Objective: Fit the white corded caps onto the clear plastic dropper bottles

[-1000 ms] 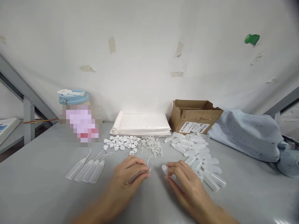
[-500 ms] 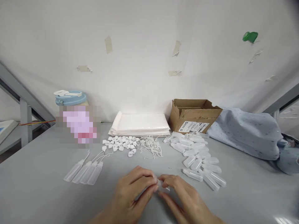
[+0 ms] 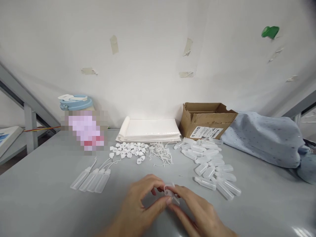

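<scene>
Low over the front middle of the table, both my hands meet at a small translucent plastic bottle. My right hand grips its body between thumb and fingers. My left hand has its thumb and fingertips closed on the bottle's mouth end, where a clear, ring-like rim shows. The fingers partly cover the bottle. To the left lie several similar bottles side by side, with thin pale cords at their necks. On the right, several loose bottles are heaped.
White caps and pale short cords lie in piles at the middle. Behind them are a stack of white padded envelopes and a cardboard box. A light blue cloth is at right, a blue-lidded container at back left.
My left fingers have shifted and spread a little at the bottle's mouth end, showing its rim. The right hand stays on the bottle. The camera view has moved slightly.
</scene>
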A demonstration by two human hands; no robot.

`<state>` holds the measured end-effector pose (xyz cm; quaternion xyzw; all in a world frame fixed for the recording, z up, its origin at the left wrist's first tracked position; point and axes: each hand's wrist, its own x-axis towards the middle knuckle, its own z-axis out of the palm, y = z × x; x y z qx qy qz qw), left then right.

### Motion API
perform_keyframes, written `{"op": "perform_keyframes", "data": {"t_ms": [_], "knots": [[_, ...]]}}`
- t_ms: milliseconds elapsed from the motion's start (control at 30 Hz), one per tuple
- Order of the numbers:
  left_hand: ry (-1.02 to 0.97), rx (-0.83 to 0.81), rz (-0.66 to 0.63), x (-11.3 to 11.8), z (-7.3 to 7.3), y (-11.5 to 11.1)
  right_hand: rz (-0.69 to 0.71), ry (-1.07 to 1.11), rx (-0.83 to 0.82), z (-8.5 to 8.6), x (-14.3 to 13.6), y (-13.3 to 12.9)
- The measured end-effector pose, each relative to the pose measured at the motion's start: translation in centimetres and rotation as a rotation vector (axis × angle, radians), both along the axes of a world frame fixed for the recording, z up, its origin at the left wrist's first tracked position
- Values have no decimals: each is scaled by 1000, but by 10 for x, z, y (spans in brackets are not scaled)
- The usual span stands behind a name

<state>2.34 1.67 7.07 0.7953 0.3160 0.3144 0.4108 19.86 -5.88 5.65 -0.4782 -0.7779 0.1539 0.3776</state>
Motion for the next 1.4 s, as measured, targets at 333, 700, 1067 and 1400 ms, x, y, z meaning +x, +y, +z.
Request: {"op": "perform_keyframes", "data": {"t_ms": [333, 700, 1067, 1400], "knots": [[41, -111, 3, 1, 2, 2, -42, 147, -16, -1, -3, 1], [136, 52, -22, -5, 0, 6, -158, 599, -465, 1, -7, 7], [279, 482, -123, 1, -8, 5, -144, 796, -659, 4, -9, 16], [303, 636, -107, -11, -7, 2, -54, 812, -566, -7, -16, 11]]}}
